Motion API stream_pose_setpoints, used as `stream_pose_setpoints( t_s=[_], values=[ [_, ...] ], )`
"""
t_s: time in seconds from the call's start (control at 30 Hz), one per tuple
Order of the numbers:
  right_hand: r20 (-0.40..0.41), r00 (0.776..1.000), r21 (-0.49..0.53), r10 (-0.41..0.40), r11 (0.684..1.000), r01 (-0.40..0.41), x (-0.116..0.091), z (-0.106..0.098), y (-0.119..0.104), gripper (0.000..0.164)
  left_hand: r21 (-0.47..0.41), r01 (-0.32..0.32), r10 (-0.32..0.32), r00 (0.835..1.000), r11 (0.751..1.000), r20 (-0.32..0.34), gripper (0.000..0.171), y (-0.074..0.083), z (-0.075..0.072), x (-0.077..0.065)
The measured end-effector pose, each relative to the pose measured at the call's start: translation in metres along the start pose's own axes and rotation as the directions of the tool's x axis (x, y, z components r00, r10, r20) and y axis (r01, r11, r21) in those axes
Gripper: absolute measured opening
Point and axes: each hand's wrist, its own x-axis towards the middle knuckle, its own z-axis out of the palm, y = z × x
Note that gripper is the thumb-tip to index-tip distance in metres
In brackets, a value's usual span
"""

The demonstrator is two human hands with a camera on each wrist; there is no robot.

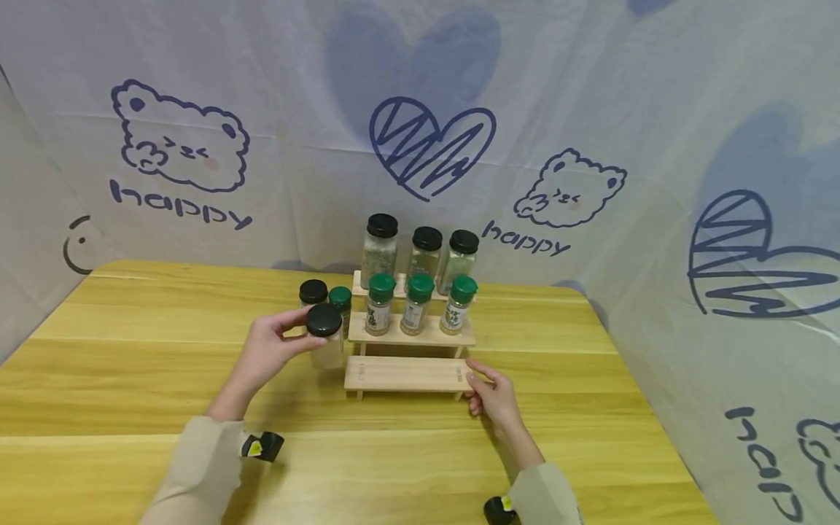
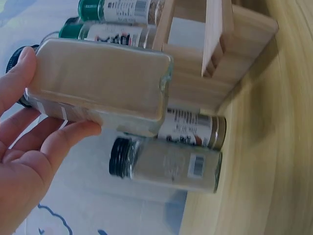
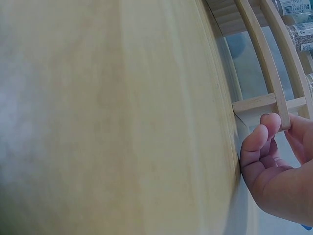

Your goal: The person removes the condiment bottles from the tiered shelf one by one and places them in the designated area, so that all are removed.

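Note:
My left hand (image 1: 270, 345) grips a square glass jar (image 2: 98, 81) with a black lid near its top, thumb on one side and fingers on the other. Pale powder fills the jar, which stands upright just left of the wooden tiered rack (image 1: 407, 373) in the head view. At the rack's lowest step, my right hand (image 1: 496, 399) pinches the right end between thumb and fingers. That step bears no jars. Behind the held jar are another black-lidded jar (image 2: 171, 164) and a green-capped bottle (image 2: 193, 128), partly hidden in the head view.
Three green-capped spice bottles (image 1: 415, 310) line the rack's middle step. Three taller black-lidded jars (image 1: 379, 255) occupy the top step behind them. Everything rests on a wood-grain table (image 1: 131, 350), with a printed cloth (image 1: 315, 146) hanging beyond its back edge.

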Motion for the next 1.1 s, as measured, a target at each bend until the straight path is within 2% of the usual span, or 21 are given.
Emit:
stream_pose_setpoints(
  t_s=[0.33,0.7,0.87,1.1],
  values=[
    [0.001,1.000,0.003,0.003,1.000,-0.003,0.001,0.000,0.001,0.032,0.007,-0.037,0.037,0.999,0.999,0.020,0.045,-0.021,-0.022,-0.002],
    [-0.009,1.000,0.010,0.006,1.000,-0.006,0.000,0.000,-0.001,0.033,0.077,0.004,-0.003,1.000,0.997,-0.012,0.044,-0.033,-0.040,-0.001],
    [0.001,1.000,0.003,0.002,1.000,-0.002,-0.001,-0.001,-0.001,0.034,0.094,0.004,0.000,0.999,0.996,-0.037,0.043,-0.038,-0.047,0.001],
    [0.016,1.000,-0.012,-0.005,1.000,0.005,-0.001,-0.001,-0.001,0.035,0.135,0.027,-0.024,0.999,0.991,-0.025,0.045,-0.046,-0.056,0.007]
  ],
)
